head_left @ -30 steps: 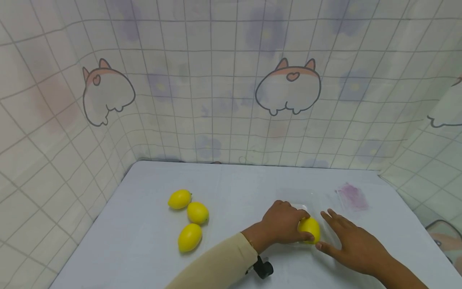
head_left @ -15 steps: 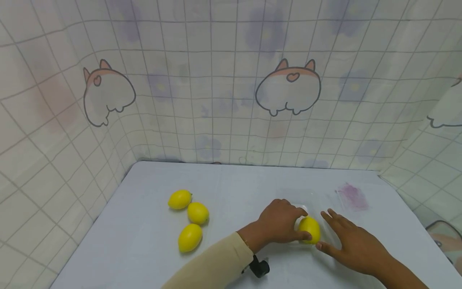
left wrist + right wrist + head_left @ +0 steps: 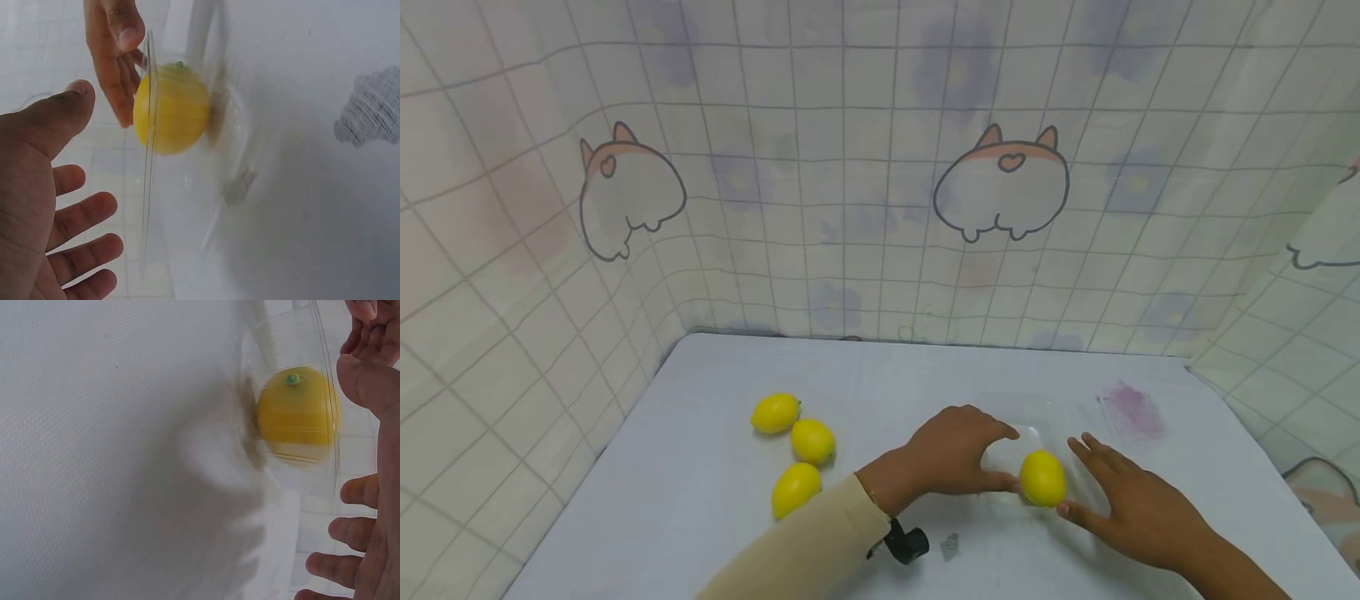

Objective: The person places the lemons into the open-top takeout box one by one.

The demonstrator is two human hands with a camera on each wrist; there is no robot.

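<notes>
A yellow lemon (image 3: 1042, 478) with a green stem spot sits in a clear plastic container (image 3: 322, 337), whose thin rim shows edge-on in both wrist views. My left hand (image 3: 951, 454) is over the container's left side, thumb and fingers spread apart and holding nothing, the thumb tip close to the lemon. On the other side, my right hand (image 3: 1138, 512) has its fingers extended, its thumb tip near the lemon's lower right. Three more lemons lie grouped on the left of the white table: one at the back (image 3: 776, 413), one in the middle (image 3: 812, 442) and one in front (image 3: 796, 490), partly behind the left sleeve.
A black wrist camera (image 3: 904, 543) hangs under the left sleeve. The white tabletop (image 3: 880, 375) carries a purple smudge (image 3: 1133, 410) at back right and a small grey patch (image 3: 950, 547) near the front. A patterned curtain (image 3: 850, 167) encloses the back and sides.
My left hand has let go of the lemon and drawn back to the left, its fingers spreading. The lemon stays in the container, and my right hand has hardly moved.
</notes>
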